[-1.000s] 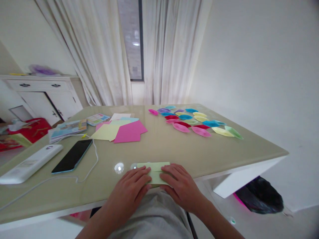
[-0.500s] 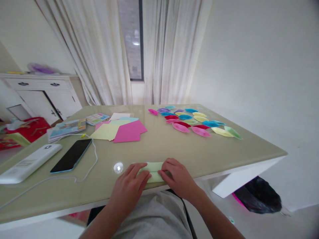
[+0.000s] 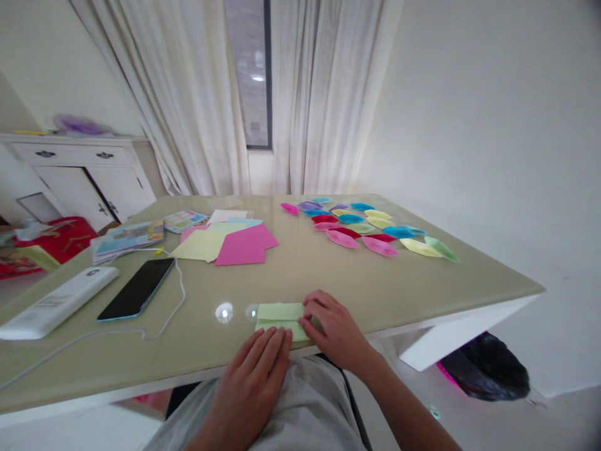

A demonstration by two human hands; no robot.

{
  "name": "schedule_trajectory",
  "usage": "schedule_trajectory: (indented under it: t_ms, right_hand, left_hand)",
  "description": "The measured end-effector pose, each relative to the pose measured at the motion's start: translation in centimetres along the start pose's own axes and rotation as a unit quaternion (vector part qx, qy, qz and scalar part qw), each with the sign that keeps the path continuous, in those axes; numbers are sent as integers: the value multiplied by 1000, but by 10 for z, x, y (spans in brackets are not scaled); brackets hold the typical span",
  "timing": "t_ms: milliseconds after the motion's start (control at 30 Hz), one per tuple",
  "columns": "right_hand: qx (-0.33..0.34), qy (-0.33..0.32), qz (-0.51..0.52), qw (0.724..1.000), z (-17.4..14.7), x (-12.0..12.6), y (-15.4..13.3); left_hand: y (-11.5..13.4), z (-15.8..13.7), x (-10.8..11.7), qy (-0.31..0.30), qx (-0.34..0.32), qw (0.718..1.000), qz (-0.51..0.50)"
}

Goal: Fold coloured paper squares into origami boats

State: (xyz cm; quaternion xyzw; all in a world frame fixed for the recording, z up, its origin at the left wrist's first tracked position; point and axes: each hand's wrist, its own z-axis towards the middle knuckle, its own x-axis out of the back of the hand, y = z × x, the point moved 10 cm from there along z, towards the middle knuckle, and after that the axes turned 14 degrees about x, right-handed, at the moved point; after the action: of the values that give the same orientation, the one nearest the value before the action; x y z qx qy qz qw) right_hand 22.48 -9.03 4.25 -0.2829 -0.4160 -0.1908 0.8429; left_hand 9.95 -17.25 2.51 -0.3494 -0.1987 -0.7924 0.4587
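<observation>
A pale green sheet of paper [image 3: 280, 311], folded lengthwise with a flap along its upper part, lies at the table's near edge. My left hand [image 3: 258, 369] rests with straight fingers on the paper's lower edge, fingertips touching it. At the paper's right end my right hand [image 3: 331, 322] has thumb and fingers bent and closed on it. The paper's right end is partly hidden by those fingers. Farther off to the right, several folded paper boat-like shapes [image 3: 342, 238] in pink, red, blue, yellow and green lie in rows.
Flat coloured paper sheets [image 3: 241, 245] lie in a loose pile left of centre, beside booklets [image 3: 129, 240]. A phone [image 3: 137, 291], a white power bank [image 3: 56, 304] and a white cable [image 3: 183, 288] are on the left. A black bag [image 3: 488, 369] lies below the table's right side.
My left hand has shifted down and left from the fold to the paper's near edge, its fingers straightening. The right hand stays at the right end. More of the paper shows.
</observation>
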Motion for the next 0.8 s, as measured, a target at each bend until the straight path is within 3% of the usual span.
schedule_trajectory:
  t_ms: [800]
  right_hand:
    - [-5, 35, 4, 999, -4, 2, 6]
  left_hand:
    - [-1, 7, -3, 7, 4, 1000, 16]
